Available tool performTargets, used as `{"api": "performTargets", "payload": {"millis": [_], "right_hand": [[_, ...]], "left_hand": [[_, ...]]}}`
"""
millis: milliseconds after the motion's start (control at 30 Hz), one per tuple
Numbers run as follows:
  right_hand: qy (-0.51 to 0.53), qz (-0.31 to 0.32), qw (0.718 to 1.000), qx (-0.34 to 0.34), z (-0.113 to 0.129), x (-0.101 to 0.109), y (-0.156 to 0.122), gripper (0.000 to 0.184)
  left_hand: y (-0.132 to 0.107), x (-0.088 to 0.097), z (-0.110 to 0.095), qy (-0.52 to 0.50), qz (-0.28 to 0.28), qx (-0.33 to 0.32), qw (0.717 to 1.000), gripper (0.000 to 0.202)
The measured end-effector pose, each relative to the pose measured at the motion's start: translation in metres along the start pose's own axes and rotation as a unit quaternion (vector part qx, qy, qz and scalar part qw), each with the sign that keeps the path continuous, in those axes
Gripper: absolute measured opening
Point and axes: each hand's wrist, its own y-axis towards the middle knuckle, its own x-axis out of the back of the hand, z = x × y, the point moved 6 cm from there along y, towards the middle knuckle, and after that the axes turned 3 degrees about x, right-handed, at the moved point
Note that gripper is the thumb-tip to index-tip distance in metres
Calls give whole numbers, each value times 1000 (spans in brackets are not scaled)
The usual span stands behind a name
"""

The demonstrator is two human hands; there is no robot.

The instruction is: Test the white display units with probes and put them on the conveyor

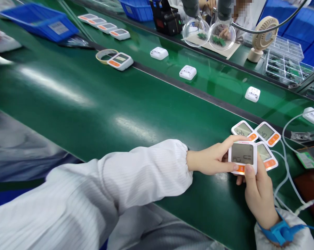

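Observation:
Between my two hands I hold a white digital timer (242,153) with a grey display and orange buttons. My left hand (214,159) grips its left side, with the thumb near an orange button. My right hand (261,194) closes on the lower right edge, its thumb on the front. Just behind lie more timers of the same kind: one at the left (243,130), one at the right (267,134), and one partly hidden by the held timer (267,156). Digits show on the held display. A blue wrist strap (279,231) circles my right wrist.
White units (187,72) lie spaced along the far green strip. Further left are another timer (120,61), a tape roll (102,57) and a blue bin (42,22). White cables (287,166) run at the right. A small fan (263,36) and a co-worker's hand (226,33) are across the bench.

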Motion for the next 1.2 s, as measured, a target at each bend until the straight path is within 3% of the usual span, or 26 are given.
{"api": "performTargets", "payload": {"millis": [267,700,1033,1200], "right_hand": [[0,1,1000,-1,1,0,0,52],[-6,2,1000,-5,-5,0,1,54],[-10,-13,996,83,-15,-6,0,54],[-69,-25,991,111,-9,-3,1,51]], "left_hand": [[-1,0,1,8,-1,0,1000,66],[-3,4,1,86,-48,39,994,72],[-1,16,-16,252,-163,-27,953,36],[1,26,-24,296,-206,-67,930,37]]}}
